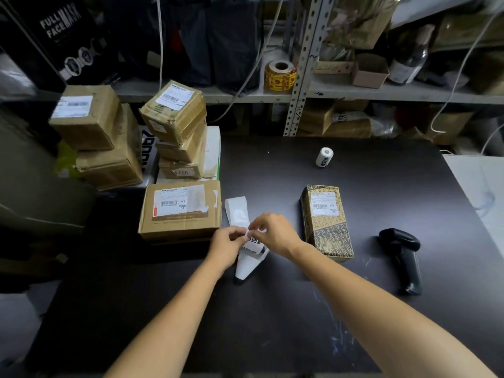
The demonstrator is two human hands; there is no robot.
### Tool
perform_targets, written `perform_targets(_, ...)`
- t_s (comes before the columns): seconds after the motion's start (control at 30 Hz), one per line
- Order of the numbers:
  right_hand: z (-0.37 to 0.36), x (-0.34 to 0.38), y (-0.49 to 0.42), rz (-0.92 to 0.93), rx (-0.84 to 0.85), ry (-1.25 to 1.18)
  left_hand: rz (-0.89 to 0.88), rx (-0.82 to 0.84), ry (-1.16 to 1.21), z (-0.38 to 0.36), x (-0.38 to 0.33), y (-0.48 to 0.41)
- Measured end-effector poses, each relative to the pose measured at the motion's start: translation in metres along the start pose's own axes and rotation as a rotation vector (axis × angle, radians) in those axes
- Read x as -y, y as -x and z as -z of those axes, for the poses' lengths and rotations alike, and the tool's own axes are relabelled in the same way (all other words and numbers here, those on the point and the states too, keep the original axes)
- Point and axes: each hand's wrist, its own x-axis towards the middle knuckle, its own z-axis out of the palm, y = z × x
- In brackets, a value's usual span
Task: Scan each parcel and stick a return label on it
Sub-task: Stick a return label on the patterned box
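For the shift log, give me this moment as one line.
step: peeling label off strip | left hand: holds strip | right hand: pinches label | scanner: lying on table

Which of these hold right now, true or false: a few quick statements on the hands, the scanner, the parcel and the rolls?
1. The left hand and right hand both pinch the label strip. True.
2. The scanner is held in the right hand. False: it lies on the table, to the right of the patterned parcel.
3. The patterned parcel lies on the table just right of the hands. True.
4. The yellow-and-red sticker roll sits on the shelf. True.
5. The small white roll sits on the shelf too. False: it is on the table, beyond the patterned parcel.
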Motion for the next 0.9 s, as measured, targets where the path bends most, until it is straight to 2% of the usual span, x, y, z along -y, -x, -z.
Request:
perform_targets(0.27,0.0,0.002,-0.008,-0.044,0.116,-0.03,-0.037,0.01,-0.097,0.004,0.006,0.002)
perform_targets(0.57,0.003,0.005,-0.008,-0.071,0.114,-0.082,-0.036,-0.013,0.01,0.006,0.003,0.005)
perform_targets(0.9,-0.002,-0.003,-0.005,-0.068,0.131,-0.135,-0.045,-0.003,0.0,0.006,0.006,0.011)
